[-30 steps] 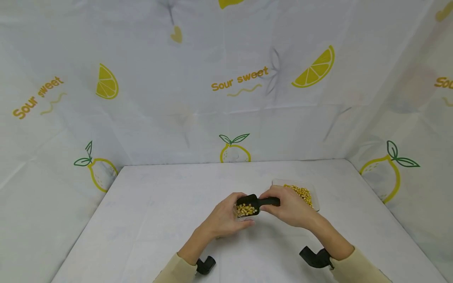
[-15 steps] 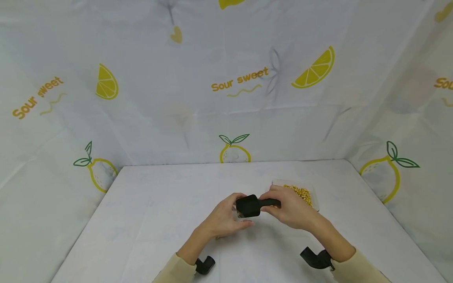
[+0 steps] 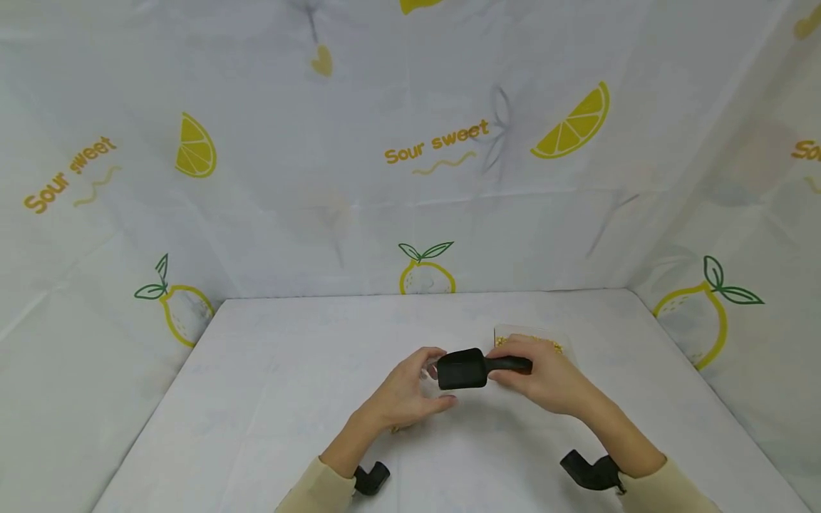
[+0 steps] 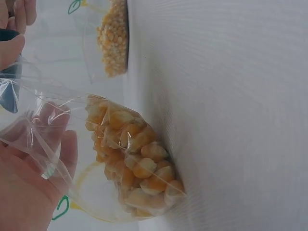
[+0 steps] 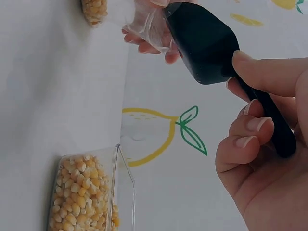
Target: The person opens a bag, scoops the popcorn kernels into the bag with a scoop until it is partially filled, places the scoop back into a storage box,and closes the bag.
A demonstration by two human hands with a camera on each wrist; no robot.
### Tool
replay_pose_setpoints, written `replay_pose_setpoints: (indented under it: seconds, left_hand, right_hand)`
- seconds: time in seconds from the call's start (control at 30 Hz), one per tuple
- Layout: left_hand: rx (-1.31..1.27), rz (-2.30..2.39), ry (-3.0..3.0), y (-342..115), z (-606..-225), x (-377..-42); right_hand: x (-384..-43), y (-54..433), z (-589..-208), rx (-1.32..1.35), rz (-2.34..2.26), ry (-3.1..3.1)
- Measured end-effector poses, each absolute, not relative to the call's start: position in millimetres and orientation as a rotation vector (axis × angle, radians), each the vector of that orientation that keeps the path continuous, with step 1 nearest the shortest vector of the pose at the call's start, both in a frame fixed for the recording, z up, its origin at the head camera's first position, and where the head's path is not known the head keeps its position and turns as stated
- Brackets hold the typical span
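Observation:
My left hand (image 3: 410,395) holds the upper part of a clear plastic bag (image 4: 72,97), thumb and fingers spread around its mouth. Corn kernels (image 4: 137,159) fill the bag's lower part, which stands on the white table. By its handle, my right hand (image 3: 545,374) grips a small black scoop (image 3: 463,370), the thumb along one side and fingers curled under. The scoop is turned over, its back facing up, and its front edge overlaps the bag's mouth in the head view. No kernels show in it.
Behind my right hand stands a clear plastic tub (image 3: 522,330) of corn kernels (image 5: 79,192), partly hidden by that hand. A white cloth with lemon prints (image 3: 426,276) rises at the table's back and sides. Black wrist mounts (image 3: 372,479) hang under both sleeves.
The scoop, full of kernels a second ago, has turned over at the bag's mouth and shifted slightly right with my right hand. My left hand has stayed almost still.

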State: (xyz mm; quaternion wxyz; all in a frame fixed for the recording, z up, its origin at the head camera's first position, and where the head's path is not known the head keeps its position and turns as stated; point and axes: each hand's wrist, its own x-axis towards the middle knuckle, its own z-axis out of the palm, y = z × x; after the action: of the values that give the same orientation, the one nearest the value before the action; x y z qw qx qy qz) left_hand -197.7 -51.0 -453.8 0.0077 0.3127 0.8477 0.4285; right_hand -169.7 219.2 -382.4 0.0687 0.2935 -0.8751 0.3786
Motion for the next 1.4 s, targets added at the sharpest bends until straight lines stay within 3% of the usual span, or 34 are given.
replay_pose_setpoints:
  seconds: [0.7,1.4]
  left_hand:
    - [1.188,1.587,2.644,-58,-447,-203]
    - [1.112,1.708,2.548,-59,-449,-204]
  right_hand:
    - [-168,265,-389,0.64,1.193,-2.613]
    - [-168,302,-396,0.369,1.017,-2.774]
